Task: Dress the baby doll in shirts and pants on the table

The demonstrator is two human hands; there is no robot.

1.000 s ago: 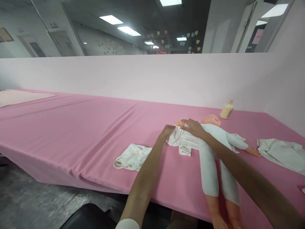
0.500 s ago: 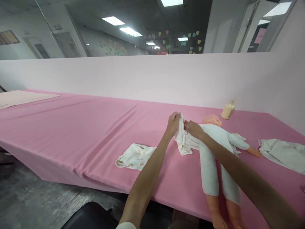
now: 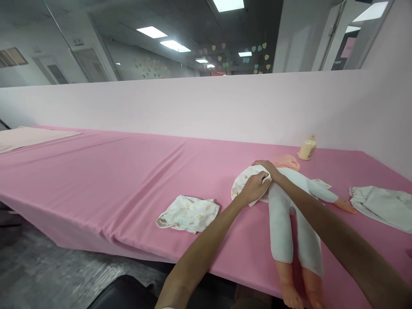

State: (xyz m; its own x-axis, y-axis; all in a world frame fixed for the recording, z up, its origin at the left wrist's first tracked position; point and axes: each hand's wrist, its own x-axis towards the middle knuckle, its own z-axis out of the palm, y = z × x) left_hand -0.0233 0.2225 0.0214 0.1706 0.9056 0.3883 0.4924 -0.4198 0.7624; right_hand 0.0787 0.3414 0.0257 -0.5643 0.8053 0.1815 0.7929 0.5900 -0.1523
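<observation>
A baby doll (image 3: 280, 223) with a white cloth body lies on its back, head towards the wall and bare feet towards me. A white printed baby shirt (image 3: 242, 182) is bunched around its arm on the left side; that arm is hidden. My left hand (image 3: 256, 187) is closed on the shirt's edge beside the doll's shoulder. Just above it, my right hand (image 3: 268, 168) curls over the shirt and the covered arm, its fingertips partly hidden. A folded printed baby garment (image 3: 189, 213) rests to the left of my left forearm.
A pink sheet (image 3: 128, 184) covers the long table. Near the white wall stands a pump bottle (image 3: 307, 148). White folded clothing (image 3: 383, 206) lies at the right, and a pale cloth (image 3: 28, 137) at the far left. A black chair (image 3: 124, 294) is below the front edge.
My left hand has moved right and down towards the doll's shoulder, drawing the shirt along the arm. My right hand has shifted slightly right and up. The printed cloth is now spread at the shoulder.
</observation>
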